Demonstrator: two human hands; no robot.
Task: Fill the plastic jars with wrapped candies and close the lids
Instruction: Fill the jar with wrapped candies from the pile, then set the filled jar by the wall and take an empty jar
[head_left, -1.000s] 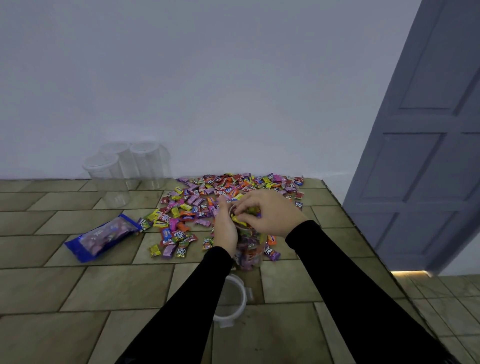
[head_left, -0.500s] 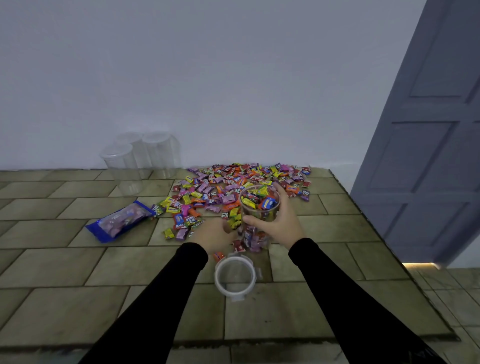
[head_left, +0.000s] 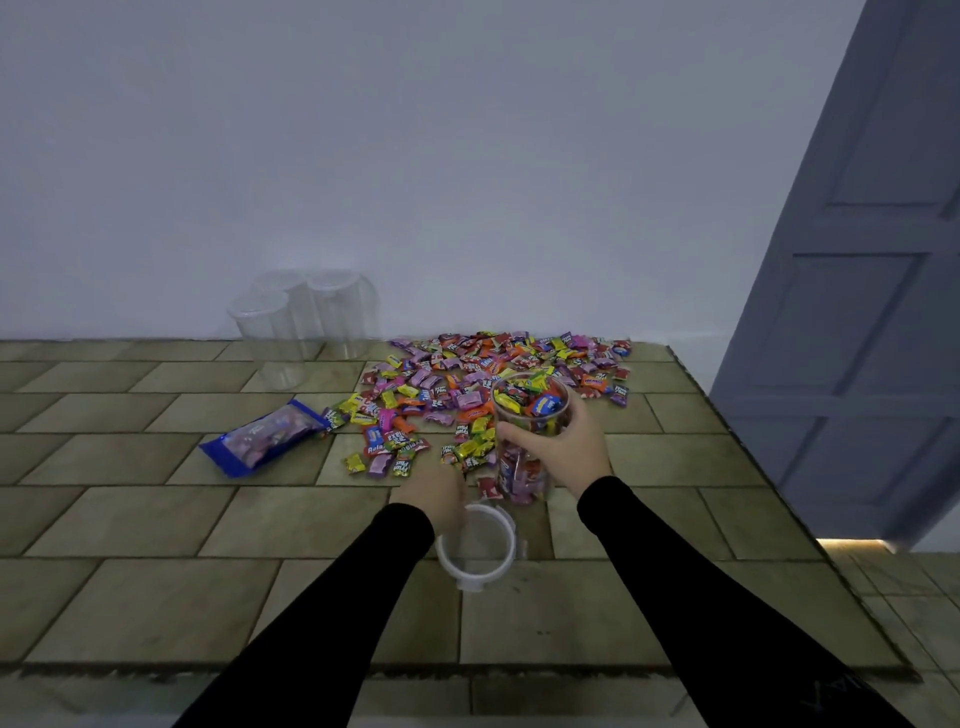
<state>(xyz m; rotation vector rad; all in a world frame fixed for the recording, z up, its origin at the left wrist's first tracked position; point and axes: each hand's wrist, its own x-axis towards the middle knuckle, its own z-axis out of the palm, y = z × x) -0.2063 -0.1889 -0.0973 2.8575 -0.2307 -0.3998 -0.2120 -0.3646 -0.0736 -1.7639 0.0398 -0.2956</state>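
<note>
Your left hand (head_left: 435, 493) is down at the far-left rim of the lid (head_left: 477, 548), which lies flat on the table (head_left: 156, 530) just near of the jar; the fingers look curled toward the rim, but they are hidden behind the back of the hand, so you cannot tell whether they already pinch it. Your right hand (head_left: 563, 447) is wrapped round the right side of the filled jar (head_left: 527, 441), thumb across its near face, holding it upright, its long axis vertical and its open mouth facing up. That is the relation the next move turns on: the lid sits near and slightly left of the jar, below its mouth, so in my judgement it has to come up and away from you to land square on the opening. The left hand is the nearer one to the lid, while the right steadies the jar. Candies reach almost to the jar's brim, so a tilted lid may catch on them. Beyond the jar, the loose wrapped candies (head_left: 483, 379) spread toward the wall. Far left stand three empty jars (head_left: 306, 327), and a blue candy bag (head_left: 265, 434) lies left of the pile.
</note>
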